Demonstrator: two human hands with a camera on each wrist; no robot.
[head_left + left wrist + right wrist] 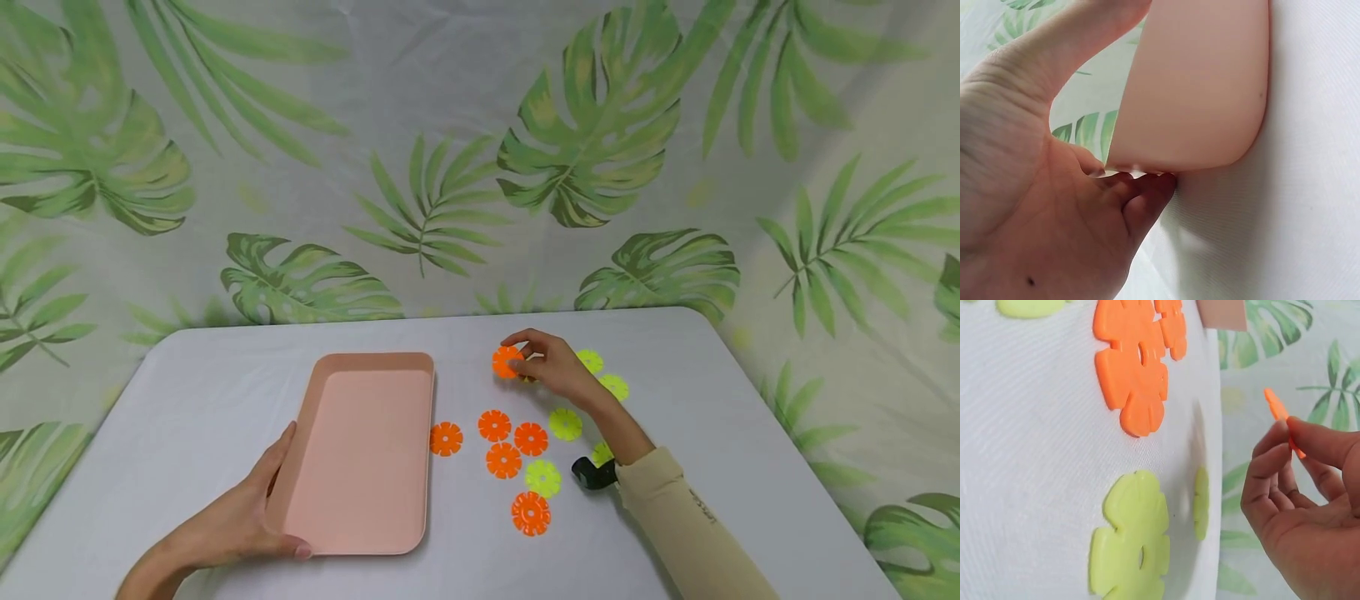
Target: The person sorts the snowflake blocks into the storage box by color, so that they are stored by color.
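Observation:
A pink rectangular tray lies on the left half of the table. My left hand holds it around the near left corner, the thumb along the near edge and the fingers at the left wall; the left wrist view shows fingertips against the tray wall. Above the table, right of the tray, my right hand pinches an orange notched disc between thumb and fingers. That disc is seen edge-on in the right wrist view. Below the hand lie orange discs and yellow-green discs.
One orange disc lies against the tray's right side. Several yellow-green discs lie near the right forearm, one partly hidden by it. A black object shows at the right sleeve cuff. Behind the table hangs a leaf-patterned cloth.

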